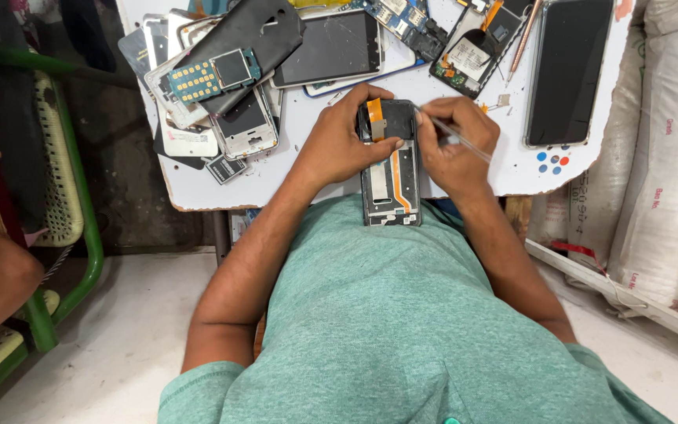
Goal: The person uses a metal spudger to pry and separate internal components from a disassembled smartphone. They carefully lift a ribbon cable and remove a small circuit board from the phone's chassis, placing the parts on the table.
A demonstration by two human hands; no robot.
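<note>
Head: phone frame (391,177) lengthwise twd person.

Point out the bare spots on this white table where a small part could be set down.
The white table shows bare patches right of the right hand, below the large black phone, and left of the left hand, below the heap of phone parts. The far edge is crowded with boards and screens. The opened phone fills the middle.
</note>
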